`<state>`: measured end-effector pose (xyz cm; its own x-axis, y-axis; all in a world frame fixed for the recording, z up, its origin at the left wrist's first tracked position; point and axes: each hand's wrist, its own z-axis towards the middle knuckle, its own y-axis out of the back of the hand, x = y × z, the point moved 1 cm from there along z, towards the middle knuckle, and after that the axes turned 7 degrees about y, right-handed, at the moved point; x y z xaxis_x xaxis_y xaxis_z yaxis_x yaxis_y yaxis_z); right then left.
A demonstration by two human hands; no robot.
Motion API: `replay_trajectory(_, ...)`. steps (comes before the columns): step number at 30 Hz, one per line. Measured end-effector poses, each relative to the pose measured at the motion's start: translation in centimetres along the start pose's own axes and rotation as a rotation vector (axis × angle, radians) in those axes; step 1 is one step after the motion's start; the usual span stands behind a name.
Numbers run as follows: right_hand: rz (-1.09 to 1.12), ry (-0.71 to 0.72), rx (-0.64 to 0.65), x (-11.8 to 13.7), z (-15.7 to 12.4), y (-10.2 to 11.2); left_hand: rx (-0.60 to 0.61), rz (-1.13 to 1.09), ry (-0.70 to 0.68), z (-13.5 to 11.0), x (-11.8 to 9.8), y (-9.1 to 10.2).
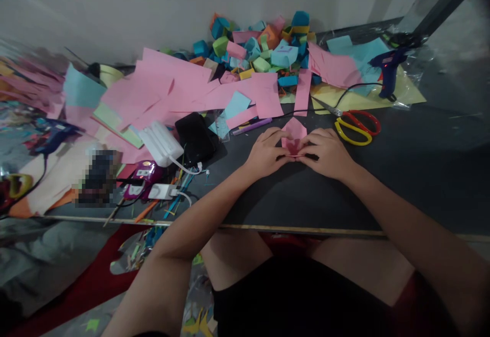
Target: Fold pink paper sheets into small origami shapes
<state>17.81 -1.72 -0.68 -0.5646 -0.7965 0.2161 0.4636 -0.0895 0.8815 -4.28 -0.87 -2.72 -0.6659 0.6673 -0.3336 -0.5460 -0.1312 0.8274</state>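
Note:
A small folded piece of pink paper [294, 128] stands on the dark table between my two hands, its pointed end away from me. My left hand [268, 152] pinches its left side, thumb at the near edge and fingers curled over the side. From the other side my right hand [323, 152] grips it the same way, thumbs almost meeting at the near edge. Just past my right hand lie scissors [358, 126] with one red and one yellow handle loop. Beyond the folded paper are a pink strip [303, 92] and a pink rectangle [267, 94].
Folded paper boxes [283, 55] are heaped along the wall. A blue glue gun [388, 69] stands at the right back, its cord crossing the table. Pink sheets [153, 87], a purple pen [252, 126], a black case [195, 138] and a white power bank [161, 143] lie to the left.

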Motion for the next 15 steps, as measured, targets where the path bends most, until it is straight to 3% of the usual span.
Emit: replay_trajectory(15,0.013,-0.019,-0.012,-0.19,-0.21,-0.37,-0.015,0.007,-0.075,0.07,0.33,-0.22)
